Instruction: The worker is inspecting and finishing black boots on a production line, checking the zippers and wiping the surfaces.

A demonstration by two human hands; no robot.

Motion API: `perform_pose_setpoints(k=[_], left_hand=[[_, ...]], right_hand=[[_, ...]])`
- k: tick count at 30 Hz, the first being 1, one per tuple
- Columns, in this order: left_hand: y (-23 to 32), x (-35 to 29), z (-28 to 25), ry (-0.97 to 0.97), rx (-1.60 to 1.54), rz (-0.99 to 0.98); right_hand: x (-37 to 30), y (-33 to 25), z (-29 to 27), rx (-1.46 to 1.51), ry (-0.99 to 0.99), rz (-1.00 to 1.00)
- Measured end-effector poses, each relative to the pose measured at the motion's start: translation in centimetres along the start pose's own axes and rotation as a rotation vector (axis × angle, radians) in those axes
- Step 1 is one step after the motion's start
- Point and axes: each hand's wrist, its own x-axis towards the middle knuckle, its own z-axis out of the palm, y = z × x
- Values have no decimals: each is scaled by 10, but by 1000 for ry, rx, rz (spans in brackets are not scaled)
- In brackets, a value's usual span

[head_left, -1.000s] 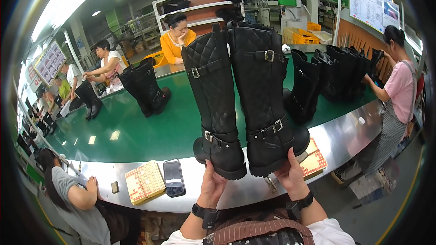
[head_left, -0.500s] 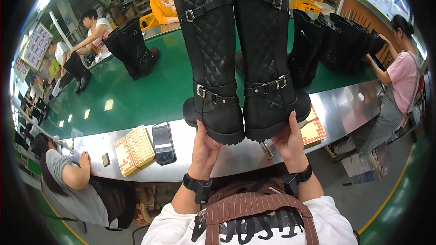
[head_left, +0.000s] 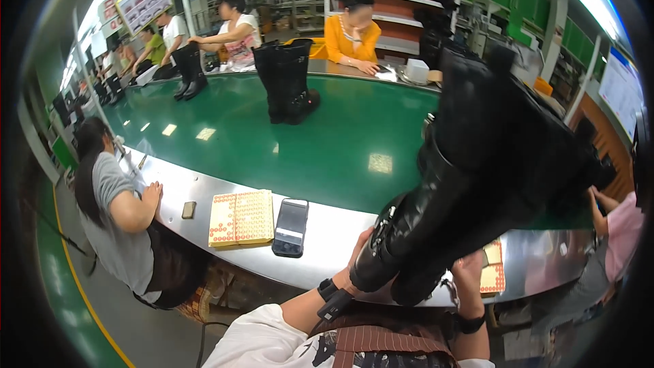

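A pair of tall black boots (head_left: 453, 187) is held up before me, slanting with the shafts to the upper right and the feet low. My left hand (head_left: 357, 253) is closed at the foot of the nearer left boot, its fingers partly hidden behind the toe. A silver buckle shows at that boot's ankle. My right hand (head_left: 468, 276) grips the other boot low down near its foot, most of its fingers covered by the boot. Both boots hang above the metal edge of the bench.
A phone (head_left: 291, 228) and a banded stack of yellow sticker sheets (head_left: 240, 219) lie on the metal ledge (head_left: 327, 242). Another black pair (head_left: 285, 85) stands on the green belt (head_left: 225, 123). Co-workers sit close at left and right; a person in orange (head_left: 352, 37) is across.
The boots have gone from upright, backs facing me, to tilted toward the right. Both hands moved lower and to the right with them. My view has turned, showing more of the left side.
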Motion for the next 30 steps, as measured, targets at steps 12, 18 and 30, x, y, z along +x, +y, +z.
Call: perform_pose_setpoints(k=[12,18,30], left_hand=[[6,-16,-29,19,-62,-550],[28,-5,-62,572,-47,-326],[29,-11,10,62,1651,97]], right_hand=[[48,-63,19,-711,-765,-129],[41,-76,81,222,-81,100],[20,-27,93,-356,-74,-53]])
